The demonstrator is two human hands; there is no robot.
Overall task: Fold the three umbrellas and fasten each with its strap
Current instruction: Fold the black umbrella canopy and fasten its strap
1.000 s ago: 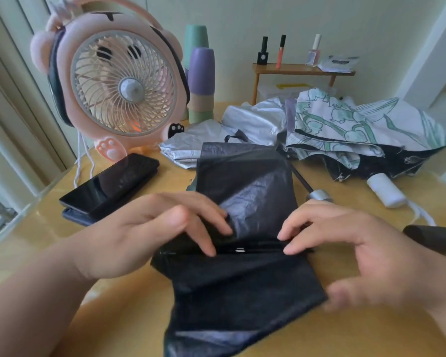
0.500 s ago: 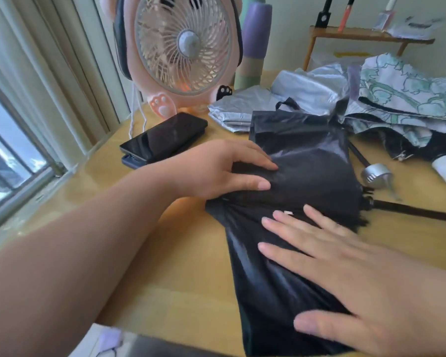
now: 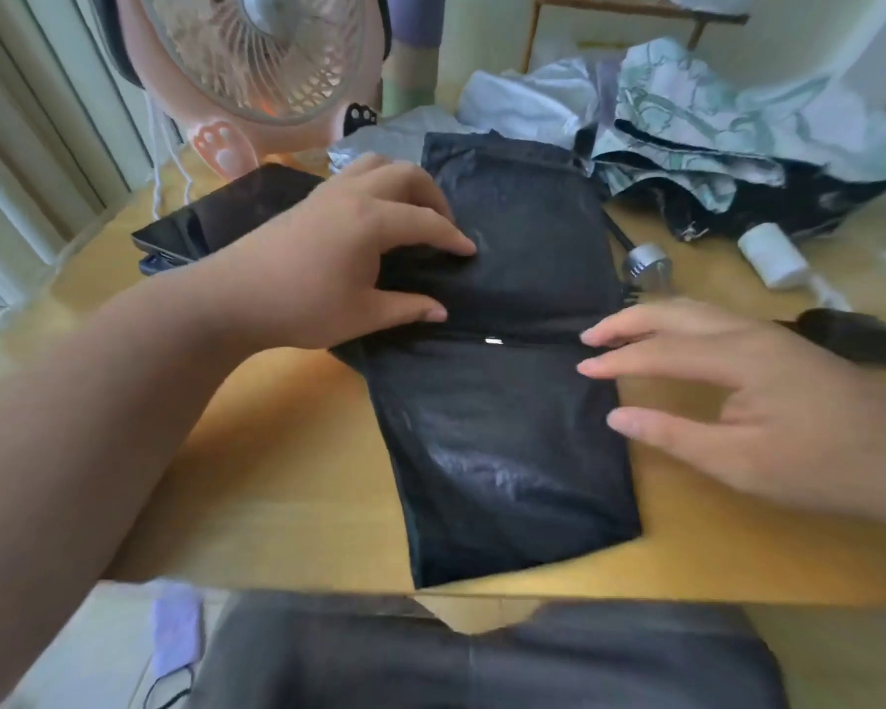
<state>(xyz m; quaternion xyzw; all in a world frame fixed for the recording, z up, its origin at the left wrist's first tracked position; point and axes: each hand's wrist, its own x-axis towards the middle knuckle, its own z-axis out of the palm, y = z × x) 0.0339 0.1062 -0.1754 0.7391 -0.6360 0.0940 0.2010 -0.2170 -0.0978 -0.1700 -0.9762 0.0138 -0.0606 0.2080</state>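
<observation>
A black umbrella (image 3: 502, 401) lies flattened along the wooden table (image 3: 287, 478), its canopy smoothed into a long panel. My left hand (image 3: 349, 263) presses on its upper left part with fingers spread. At the umbrella's right edge, my right hand (image 3: 727, 401) has straight fingers with the tips touching the fabric. A small metal snap (image 3: 493, 341) shows on a dark strap across the middle. The umbrella's silver cap (image 3: 648, 263) pokes out on the right. A silver umbrella (image 3: 523, 104) and a floral green-and-white umbrella (image 3: 712, 130) lie crumpled behind.
A pink fan (image 3: 272, 58) stands at the back left with a dark phone (image 3: 226, 212) before it. A white handle (image 3: 773, 258) and a dark handle (image 3: 855, 340) lie at the right. A small wooden shelf (image 3: 635, 12) stands at the back. The table's front edge is close to me.
My right hand has slid off the lower canopy to the umbrella's right edge. The left hand stays pressed on the upper fabric. The view has tilted further down.
</observation>
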